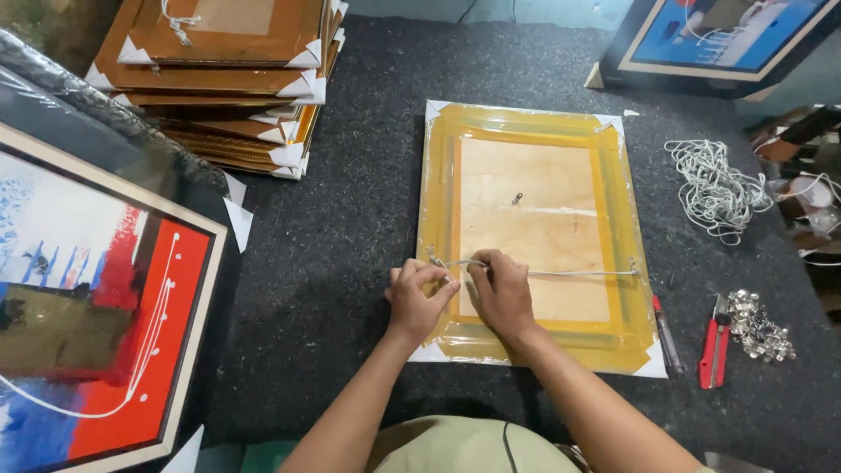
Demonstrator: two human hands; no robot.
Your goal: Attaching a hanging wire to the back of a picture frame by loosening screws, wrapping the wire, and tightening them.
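Note:
A gold picture frame (613,219) wrapped in clear plastic lies face down on the dark table, its plywood back up and white card corners on it. A white hanging cord (578,273) runs across the back between two small metal fittings. My left hand (416,298) and my right hand (501,293) are side by side at the cord's left end, near the left fitting (433,258). Both pinch the cord there with curled fingers.
A stack of wrapped frames (228,79) sits at the back left. A red and blue painting (96,324) lies at the left. Right of the frame are a coil of white cord (714,188), a pen (666,333), a red cutter (711,346) and a pile of metal fittings (760,326).

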